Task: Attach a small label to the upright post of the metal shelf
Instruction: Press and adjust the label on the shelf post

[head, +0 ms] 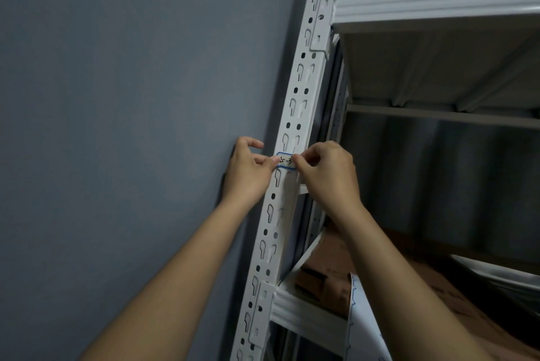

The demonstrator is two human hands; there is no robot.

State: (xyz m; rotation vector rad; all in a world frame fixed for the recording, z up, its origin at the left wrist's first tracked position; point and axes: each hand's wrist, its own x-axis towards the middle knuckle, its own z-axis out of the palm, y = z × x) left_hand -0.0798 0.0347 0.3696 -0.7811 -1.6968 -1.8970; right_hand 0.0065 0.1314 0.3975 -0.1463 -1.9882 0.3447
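Both hands pinch the label [285,161] against the post [295,115]: left hand [248,175] left, right hand [327,173] right.

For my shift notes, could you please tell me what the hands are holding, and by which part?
Both hold the blue-bordered label by its ends: left hand the left, right hand the right.

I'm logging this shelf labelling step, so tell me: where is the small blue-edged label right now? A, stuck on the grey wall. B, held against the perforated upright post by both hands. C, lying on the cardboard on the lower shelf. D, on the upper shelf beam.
B: the label lies across the upright post, with the left hand pinching its left end and the right hand its right end.
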